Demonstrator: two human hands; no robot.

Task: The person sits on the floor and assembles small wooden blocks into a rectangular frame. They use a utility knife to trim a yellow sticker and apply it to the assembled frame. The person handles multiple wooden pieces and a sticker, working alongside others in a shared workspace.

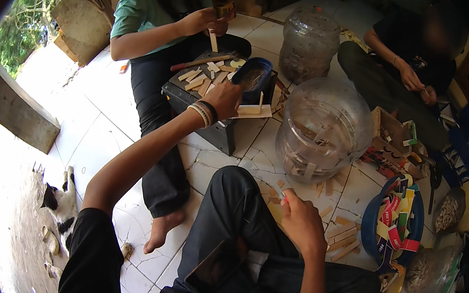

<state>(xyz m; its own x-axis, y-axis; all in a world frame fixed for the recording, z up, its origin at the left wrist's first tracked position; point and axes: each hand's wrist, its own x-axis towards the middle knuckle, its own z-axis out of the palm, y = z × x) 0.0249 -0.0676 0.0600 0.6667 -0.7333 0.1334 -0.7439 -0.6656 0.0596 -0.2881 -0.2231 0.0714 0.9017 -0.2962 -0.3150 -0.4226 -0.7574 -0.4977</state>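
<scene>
Wooden pieces (196, 82) | beside left hand (224, 99), grip unclear | right hand (302, 222) pinching small item (283, 196)

From the right hand (303, 222), the large clear container (335, 114) blocks 12 o'clock and the raised knee (232, 195) crowds 9. A lane over the tile (256, 155) opens at 11, between container and black box (213, 135). Low wood strips (341, 238) lie toward 4; at 3, the blue basket (371, 218) forms a wall.
</scene>
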